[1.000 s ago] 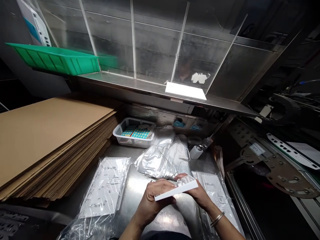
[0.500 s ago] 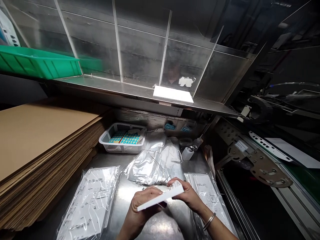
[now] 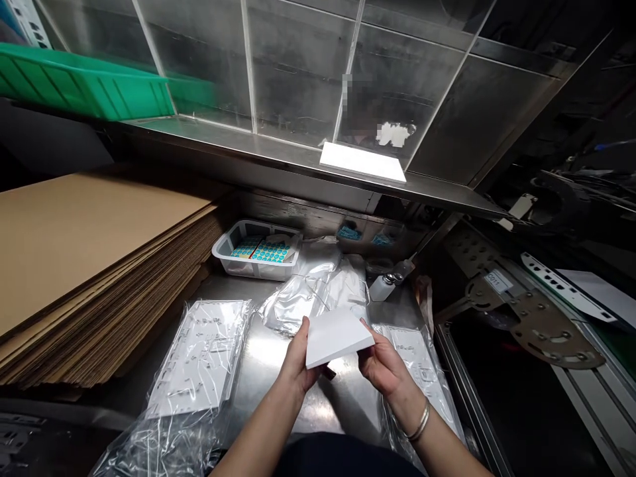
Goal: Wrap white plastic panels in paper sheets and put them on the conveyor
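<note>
Both hands hold a flat white plastic panel [image 3: 335, 336] above the steel bench, its plain face turned up toward me. My left hand [image 3: 298, 364] grips its left edge with the fingers curled underneath. My right hand [image 3: 385, 363], a metal bangle on the wrist, holds the right edge. Just beyond the panel lies a heap of clear plastic bags [image 3: 318, 291].
A bagged white plate [image 3: 201, 358] lies at the left and another [image 3: 422, 377] at the right. A tall stack of cardboard sheets [image 3: 84, 258] fills the left. A tray of blue sticker sheets [image 3: 258, 250], a small bottle [image 3: 385, 286], a white panel [image 3: 362, 162] on the shelf, a green bin [image 3: 84, 83].
The white panel has been turned over and raised, from edge-on with its moulded side up to its plain face toward me. Both hands kept hold of it.
</note>
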Demonstrator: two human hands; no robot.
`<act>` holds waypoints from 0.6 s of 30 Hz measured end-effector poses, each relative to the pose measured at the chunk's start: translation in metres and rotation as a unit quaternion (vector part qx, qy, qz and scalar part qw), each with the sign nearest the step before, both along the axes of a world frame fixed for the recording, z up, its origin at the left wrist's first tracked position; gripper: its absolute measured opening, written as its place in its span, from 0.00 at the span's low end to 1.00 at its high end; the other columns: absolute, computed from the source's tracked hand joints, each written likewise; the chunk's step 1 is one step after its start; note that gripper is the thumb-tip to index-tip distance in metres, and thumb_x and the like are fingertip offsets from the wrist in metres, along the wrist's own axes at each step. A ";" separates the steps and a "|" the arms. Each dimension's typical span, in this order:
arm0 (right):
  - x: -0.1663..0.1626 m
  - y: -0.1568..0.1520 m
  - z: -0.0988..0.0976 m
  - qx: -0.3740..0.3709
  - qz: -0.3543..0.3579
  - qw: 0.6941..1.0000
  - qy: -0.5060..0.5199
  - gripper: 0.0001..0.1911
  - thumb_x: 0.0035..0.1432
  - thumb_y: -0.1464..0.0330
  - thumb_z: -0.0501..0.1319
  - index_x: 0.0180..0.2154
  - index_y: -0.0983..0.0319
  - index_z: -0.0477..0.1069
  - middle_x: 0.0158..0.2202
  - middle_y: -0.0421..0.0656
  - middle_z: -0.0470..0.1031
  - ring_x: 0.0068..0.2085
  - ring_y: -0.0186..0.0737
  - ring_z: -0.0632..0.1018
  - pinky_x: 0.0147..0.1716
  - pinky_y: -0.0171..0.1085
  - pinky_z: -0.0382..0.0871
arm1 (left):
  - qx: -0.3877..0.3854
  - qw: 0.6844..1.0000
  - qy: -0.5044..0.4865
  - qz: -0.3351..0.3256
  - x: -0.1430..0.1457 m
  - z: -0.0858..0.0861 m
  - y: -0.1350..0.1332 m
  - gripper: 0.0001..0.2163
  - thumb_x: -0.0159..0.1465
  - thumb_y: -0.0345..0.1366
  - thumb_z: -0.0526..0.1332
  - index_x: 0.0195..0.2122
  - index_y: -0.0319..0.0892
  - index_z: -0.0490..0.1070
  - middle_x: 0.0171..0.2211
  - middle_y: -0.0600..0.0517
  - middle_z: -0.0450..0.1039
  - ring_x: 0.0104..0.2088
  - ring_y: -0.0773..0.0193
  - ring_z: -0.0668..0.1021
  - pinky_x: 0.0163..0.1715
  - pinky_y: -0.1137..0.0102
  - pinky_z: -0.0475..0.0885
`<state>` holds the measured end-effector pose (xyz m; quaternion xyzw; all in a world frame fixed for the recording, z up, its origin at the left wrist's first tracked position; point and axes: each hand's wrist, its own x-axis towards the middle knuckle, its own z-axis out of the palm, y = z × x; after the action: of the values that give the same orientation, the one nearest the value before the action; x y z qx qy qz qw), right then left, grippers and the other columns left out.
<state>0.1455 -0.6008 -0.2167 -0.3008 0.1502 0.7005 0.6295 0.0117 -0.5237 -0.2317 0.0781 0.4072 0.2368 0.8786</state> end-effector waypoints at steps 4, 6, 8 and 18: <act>0.002 -0.001 -0.002 -0.023 -0.017 1.000 -0.011 0.13 0.57 0.70 0.60 0.42 0.73 0.68 0.27 0.44 0.79 0.22 0.29 0.78 0.18 0.19 0.70 | 0.000 1.000 0.014 0.010 0.002 -0.002 -0.003 0.17 0.63 0.49 0.52 0.36 0.38 0.66 0.20 0.54 0.70 0.20 0.67 0.73 0.24 0.73 0.69; -0.001 -0.001 -0.001 -0.028 -0.026 0.999 -0.019 0.12 0.60 0.70 0.57 0.42 0.72 0.68 0.28 0.44 0.79 0.24 0.29 0.78 0.20 0.20 0.71 | 0.016 0.999 0.028 0.001 0.001 -0.008 -0.002 0.18 0.63 0.50 0.52 0.36 0.38 0.67 0.19 0.54 0.68 0.19 0.66 0.72 0.22 0.72 0.69; -0.005 -0.001 0.000 -0.015 -0.040 0.998 -0.047 0.11 0.59 0.71 0.57 0.42 0.71 0.68 0.29 0.44 0.78 0.28 0.30 0.79 0.26 0.22 0.73 | 0.040 0.998 0.050 -0.018 -0.003 -0.017 0.000 0.21 0.61 0.52 0.53 0.39 0.36 0.67 0.18 0.53 0.67 0.16 0.65 0.70 0.19 0.71 0.67; -0.032 -0.010 0.011 0.105 0.061 0.923 -0.365 0.17 0.51 0.63 0.64 0.41 0.66 0.67 0.28 0.42 0.73 0.28 0.36 0.76 0.21 0.32 0.74 | 0.130 0.976 0.167 -0.040 -0.032 -0.055 0.007 0.25 0.58 0.52 0.57 0.51 0.42 0.63 0.53 0.41 0.66 0.47 0.55 0.73 0.37 0.68 0.69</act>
<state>0.1136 -0.6109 -0.2055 -0.4761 -0.1834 0.5912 0.6246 -0.0208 -0.5166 -0.2869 0.2465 0.5107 0.2364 0.7890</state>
